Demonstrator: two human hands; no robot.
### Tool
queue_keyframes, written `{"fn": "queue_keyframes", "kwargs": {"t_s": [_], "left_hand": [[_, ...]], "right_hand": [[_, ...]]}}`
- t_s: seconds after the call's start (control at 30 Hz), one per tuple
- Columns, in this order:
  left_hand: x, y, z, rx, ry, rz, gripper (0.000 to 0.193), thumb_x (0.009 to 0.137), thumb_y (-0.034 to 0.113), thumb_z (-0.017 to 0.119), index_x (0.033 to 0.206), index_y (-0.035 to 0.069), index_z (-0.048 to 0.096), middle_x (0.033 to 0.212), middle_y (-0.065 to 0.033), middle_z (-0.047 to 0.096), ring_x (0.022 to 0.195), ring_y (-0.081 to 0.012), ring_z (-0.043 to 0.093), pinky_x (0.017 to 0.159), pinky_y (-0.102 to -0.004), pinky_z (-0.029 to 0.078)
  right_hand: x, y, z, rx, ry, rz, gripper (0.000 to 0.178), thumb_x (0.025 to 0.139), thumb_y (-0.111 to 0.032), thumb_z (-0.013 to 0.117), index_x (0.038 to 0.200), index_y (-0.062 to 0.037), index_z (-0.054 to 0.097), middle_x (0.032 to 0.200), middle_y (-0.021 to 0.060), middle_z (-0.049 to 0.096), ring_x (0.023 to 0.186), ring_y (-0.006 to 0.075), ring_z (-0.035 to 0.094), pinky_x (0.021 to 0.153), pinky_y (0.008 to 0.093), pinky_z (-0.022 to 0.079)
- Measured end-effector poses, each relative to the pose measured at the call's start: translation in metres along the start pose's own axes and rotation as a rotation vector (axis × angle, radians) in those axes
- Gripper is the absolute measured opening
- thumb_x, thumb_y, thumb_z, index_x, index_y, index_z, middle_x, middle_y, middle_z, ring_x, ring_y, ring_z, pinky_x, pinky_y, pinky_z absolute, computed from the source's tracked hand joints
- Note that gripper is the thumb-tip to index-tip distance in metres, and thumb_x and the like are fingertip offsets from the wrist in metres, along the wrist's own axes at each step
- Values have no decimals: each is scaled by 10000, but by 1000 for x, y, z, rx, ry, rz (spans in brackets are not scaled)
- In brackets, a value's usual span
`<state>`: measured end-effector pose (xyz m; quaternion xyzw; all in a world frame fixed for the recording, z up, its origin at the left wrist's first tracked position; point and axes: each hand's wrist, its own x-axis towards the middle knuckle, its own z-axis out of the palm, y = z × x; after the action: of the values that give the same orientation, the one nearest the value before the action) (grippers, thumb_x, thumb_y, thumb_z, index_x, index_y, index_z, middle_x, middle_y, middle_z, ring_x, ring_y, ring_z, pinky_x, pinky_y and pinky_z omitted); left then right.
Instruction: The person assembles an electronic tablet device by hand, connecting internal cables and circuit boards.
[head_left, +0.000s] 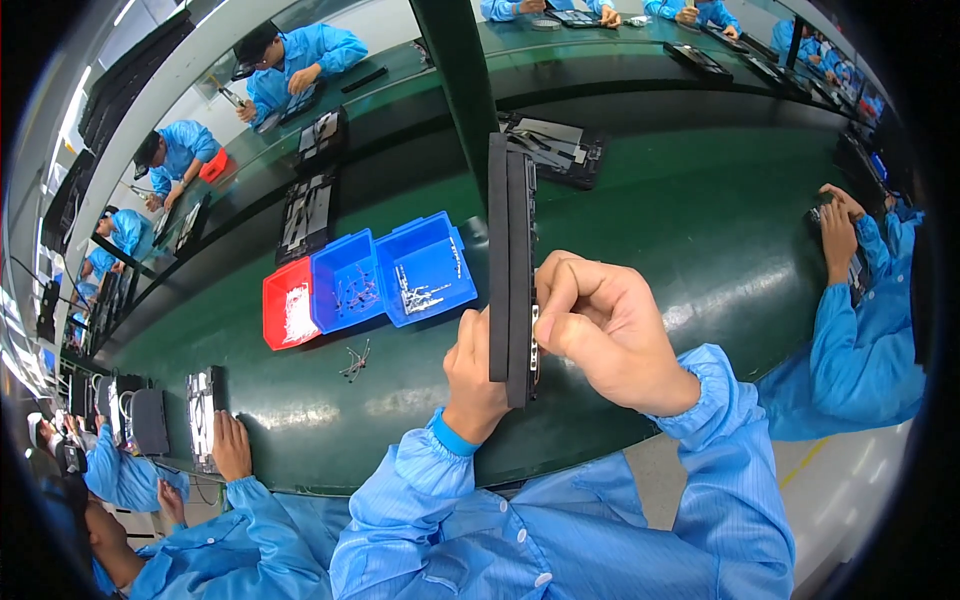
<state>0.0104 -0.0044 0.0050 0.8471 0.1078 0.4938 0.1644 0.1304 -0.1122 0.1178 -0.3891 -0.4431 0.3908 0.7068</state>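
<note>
A flat black device housing (513, 270) stands on edge in front of me, its narrow side with a row of small metallic parts turned to the right. My left hand (470, 375) is closed around its left side near the bottom; the housing hides some of the fingers. At the right edge my right hand (615, 330) pinches thumb and forefinger against the metallic row. Whatever lies between those fingertips is too small to make out. A blue wristband (453, 436) circles my left wrist.
Beyond my left hand are a red bin (273, 310) of white pieces and two blue bins (323, 280) with small parts. A little bundle of thin parts (355, 360) lies on the green table (400, 440). More black housings (560, 150) lie behind. Co-workers in blue sit on both sides.
</note>
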Motion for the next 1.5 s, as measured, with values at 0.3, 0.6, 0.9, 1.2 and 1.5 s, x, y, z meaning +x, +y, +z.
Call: {"fn": "queue_keyframes", "kwargs": {"t_s": [0.3, 0.6, 0.9, 1.2, 1.5], "left_hand": [[1, 0, 2, 9, 31, -1, 438, 688, 68, 740, 1106, 2, 629, 1011, -102, 613, 725, -243, 567, 516, -334, 504], [0, 1, -1, 88, -17, 20, 449, 721, 124, 784, 1121, -4, 625, 1015, -92, 617, 708, -217, 570, 508, -322, 514], [1, 7, -2, 66, -42, -18, 644, 719, 104, 790, 1299, -50, 555, 974, -105, 626, 670, -208, 604, 529, -313, 538], [0, 5, -1, -2, -75, -108, 655, 729, 96, 781, 1316, -61, 537, 976, -126, 633, 677, -223, 608, 556, -330, 544], [1, 4, -3, 11, -82, -70, 639, 747, 100, 754, 1313, -93, 528, 1019, -141, 630, 694, -228, 592, 550, -326, 528]], "right_hand": [[-2, -3, 3, 39, 6, 38, 68, 868, 8, 620, 813, 1, 580, 906, 51, 544, 800, 83, 516, 703, 237, 446], [-3, -4, 2, 136, 68, 76, 54, 895, 11, 640, 916, 43, 602, 872, 81, 664, 791, 104, 644, 727, 260, 545], [1, -9, -9, 127, 17, 128, 49, 873, 21, 621, 910, 43, 597, 858, 83, 653, 791, 111, 641, 729, 272, 543], [0, -3, -7, 204, 37, 110, 256, 847, 63, 616, 1073, 33, 501, 975, 84, 601, 899, 115, 617, 818, 272, 527], [-3, -5, -4, 110, 19, 44, 303, 820, 84, 640, 1077, 24, 492, 985, 78, 570, 905, 114, 601, 856, 281, 526]]}}
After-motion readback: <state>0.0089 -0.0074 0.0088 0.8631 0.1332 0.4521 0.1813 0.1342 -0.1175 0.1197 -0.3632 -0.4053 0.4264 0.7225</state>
